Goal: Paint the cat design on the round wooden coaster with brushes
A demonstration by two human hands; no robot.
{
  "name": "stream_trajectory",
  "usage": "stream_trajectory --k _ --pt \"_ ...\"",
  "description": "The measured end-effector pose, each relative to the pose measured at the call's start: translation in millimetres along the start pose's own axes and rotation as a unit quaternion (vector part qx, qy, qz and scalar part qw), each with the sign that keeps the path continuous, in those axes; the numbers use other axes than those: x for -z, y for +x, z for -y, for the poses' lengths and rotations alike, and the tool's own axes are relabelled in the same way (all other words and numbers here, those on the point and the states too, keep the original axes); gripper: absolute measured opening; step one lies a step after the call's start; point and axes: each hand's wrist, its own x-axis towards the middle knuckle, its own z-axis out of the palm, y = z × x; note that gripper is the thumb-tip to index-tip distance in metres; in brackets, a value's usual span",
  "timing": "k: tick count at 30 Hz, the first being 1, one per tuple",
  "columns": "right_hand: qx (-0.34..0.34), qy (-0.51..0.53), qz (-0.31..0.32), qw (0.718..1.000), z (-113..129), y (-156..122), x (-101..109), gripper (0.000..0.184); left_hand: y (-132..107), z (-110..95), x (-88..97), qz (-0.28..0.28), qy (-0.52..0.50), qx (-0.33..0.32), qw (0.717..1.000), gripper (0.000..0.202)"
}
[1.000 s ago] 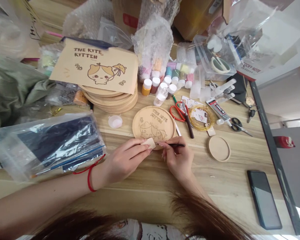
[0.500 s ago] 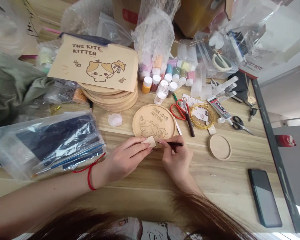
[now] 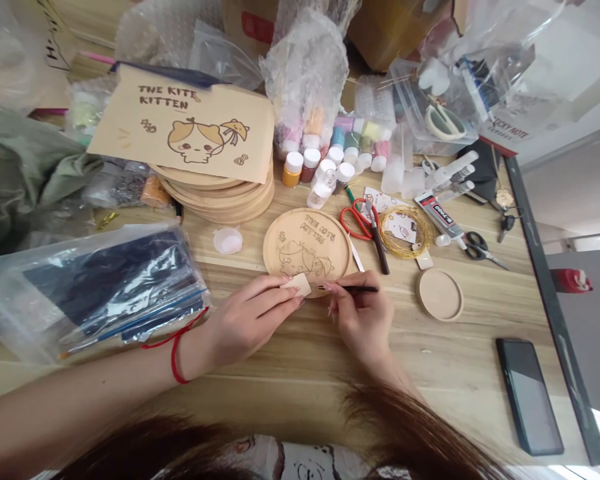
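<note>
Between the fingers of my left hand (image 3: 255, 313) is a small pale square piece (image 3: 298, 285), held over the lower edge of a round wooden plate (image 3: 280, 233). Outlined lettering and a kitten drawing mark the plate's face. My right hand (image 3: 365, 320) pinches a thin black pen-like tool (image 3: 357, 289), its tip pointing left at the pale piece with a small gap between them. Whether that tip is a nib or a brush is too small to tell. A red string bracelet circles my left wrist.
Behind the plate stand several paint bottles (image 3: 293, 168). Stacked wooden plates (image 3: 230, 200) carry a kitten drawing sheet (image 3: 190, 127). Red-handled pliers (image 3: 356, 223), a gold wire coil (image 3: 383, 233), a small round wooden dish (image 3: 440, 295) and a phone (image 3: 529, 397) lie rightward. A plastic bag (image 3: 95, 287) lies left.
My right hand has moved slightly right with the black tool, drawing its tip away from the pale piece. The left hand holds almost the same place.
</note>
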Motion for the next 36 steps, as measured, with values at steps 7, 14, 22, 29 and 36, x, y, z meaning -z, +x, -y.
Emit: stream_trajectory --k 7,14,22,29,36 --pt "-0.005 0.009 0.017 1.000 -2 1 -1 0.010 -3 1 -2.0 0.005 -0.004 0.000 1.000 0.025" --pt "0.011 -0.022 0.030 0.999 -7 5 3 0.010 -3 1 -2.0 0.001 -0.006 -0.005 1.000 0.025" --pt "0.099 -0.063 0.080 0.990 -15 13 11 0.009 -1 0 -1.1 -0.002 -0.006 0.002 1.000 0.023" --pt "0.089 -0.032 0.089 0.992 -15 14 12 0.008 -1 1 -3.1 -0.009 -0.020 0.003 1.000 0.027" --pt "0.074 -0.019 0.082 0.994 -17 14 11 0.010 2 0 -4.9 -0.021 -0.020 0.009 1.000 0.024"
